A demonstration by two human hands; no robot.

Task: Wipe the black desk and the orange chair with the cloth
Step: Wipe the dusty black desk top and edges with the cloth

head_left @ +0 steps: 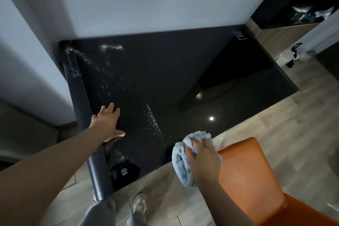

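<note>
The black glossy desk (165, 71) fills the middle of the view, with white specks streaked across its left half. My left hand (108, 123) lies flat on the desk near its rounded left edge, fingers spread. My right hand (203, 158) grips a bunched light blue cloth (181, 165) at the desk's near edge. The orange chair (245, 174) stands at the lower right, its backrest just right of the cloth and my right hand.
A white wall (146, 2) runs behind the desk. A dark shelf unit (300, 0) stands at the upper right, with a black-and-white bag (294, 55) on the wood-look floor (302, 119) below it. My shoe (139, 205) is on the floor by the desk's near corner.
</note>
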